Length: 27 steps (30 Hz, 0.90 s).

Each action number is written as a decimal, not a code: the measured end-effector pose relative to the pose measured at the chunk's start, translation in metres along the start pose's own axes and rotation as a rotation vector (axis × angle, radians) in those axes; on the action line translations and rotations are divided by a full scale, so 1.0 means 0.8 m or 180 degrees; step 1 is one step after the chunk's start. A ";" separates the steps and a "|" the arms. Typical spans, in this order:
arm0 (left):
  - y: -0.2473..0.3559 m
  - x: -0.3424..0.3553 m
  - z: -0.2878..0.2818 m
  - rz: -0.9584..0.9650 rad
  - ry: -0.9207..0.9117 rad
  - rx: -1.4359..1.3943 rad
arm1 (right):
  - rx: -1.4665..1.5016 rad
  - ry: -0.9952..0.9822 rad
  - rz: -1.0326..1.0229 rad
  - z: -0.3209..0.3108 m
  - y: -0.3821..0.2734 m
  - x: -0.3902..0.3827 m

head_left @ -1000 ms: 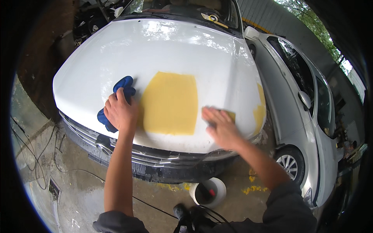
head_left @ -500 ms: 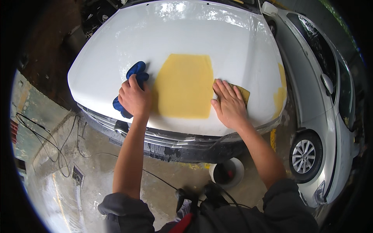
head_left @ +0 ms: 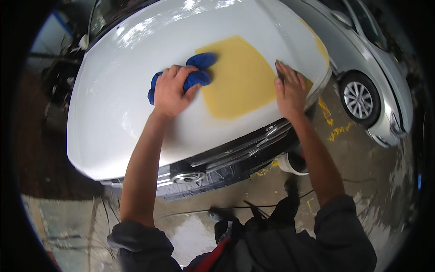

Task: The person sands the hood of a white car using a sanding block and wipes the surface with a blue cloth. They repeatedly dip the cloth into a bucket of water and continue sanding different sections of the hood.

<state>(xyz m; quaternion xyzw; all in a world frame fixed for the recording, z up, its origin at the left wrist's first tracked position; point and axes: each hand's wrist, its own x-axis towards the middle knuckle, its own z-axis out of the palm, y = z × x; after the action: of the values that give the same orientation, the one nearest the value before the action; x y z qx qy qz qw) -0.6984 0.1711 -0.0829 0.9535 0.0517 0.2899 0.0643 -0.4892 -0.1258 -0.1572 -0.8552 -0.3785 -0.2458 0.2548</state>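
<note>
My left hand (head_left: 174,88) is closed on a bunched blue cloth (head_left: 197,79), at the left edge of a dull yellow patch (head_left: 240,84) on the white car's hood (head_left: 115,90). Folds of the cloth stick out on both sides of the fist. To the right of the patch, my right hand (head_left: 291,90) presses a yellowish-brown piece of sandpaper (head_left: 309,85) to the hood. Its fingers lie stretched over the sheet and its thumb rests along the near side. Most of the sandpaper is hidden beneath the hand.
A second yellow strip (head_left: 317,38) runs along the hood's right edge. Below it stands a white bucket (head_left: 289,164), partly behind my right forearm. A silver car (head_left: 385,86) is parked close on the right. A dark hose (head_left: 195,211) crosses the wet floor by my feet.
The view has turned and shifted, so the hood appears tilted. My left hand has brought the blue cloth right, up to the patch's edge. My right hand stays just right of the patch with the sandpaper.
</note>
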 end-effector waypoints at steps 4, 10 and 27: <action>-0.001 -0.006 0.013 0.0318 0.0437 -0.0109 | 0.0530 0.0658 0.0639 0.027 -0.075 -0.052; -0.049 -0.019 -0.014 0.0877 0.0002 -0.0278 | 0.0437 0.0449 0.0353 0.031 -0.198 -0.086; -0.048 -0.027 -0.007 0.0859 0.0306 0.0111 | 0.0542 0.0734 0.1098 0.060 -0.301 -0.107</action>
<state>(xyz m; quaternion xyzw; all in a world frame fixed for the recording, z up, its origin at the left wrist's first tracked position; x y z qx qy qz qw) -0.7217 0.2068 -0.0963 0.9378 -0.0689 0.3403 0.0057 -0.7151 -0.0004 -0.1852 -0.8490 -0.2143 -0.2619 0.4059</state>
